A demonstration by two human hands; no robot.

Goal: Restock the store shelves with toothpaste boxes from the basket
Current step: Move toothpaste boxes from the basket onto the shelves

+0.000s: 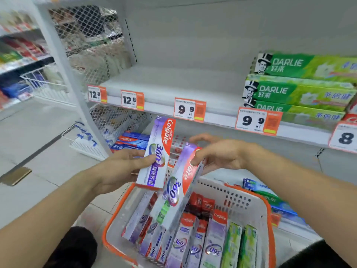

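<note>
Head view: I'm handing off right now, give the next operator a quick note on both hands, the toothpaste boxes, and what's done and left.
Left hand: grips one purple Colgate 360 box, lifted above the basket.
Right hand: its fingers pinch the top of a second Colgate 360 box, its lower end down among the boxes in the basket.
Basket: white with an orange rim, on the floor, holding many purple and green boxes.
Shelf: three Darlie boxes stacked at right; the stretch above the 12.8 and 9.9 tags is bare.
Left: shelve both held boxes, then the rest.
</note>
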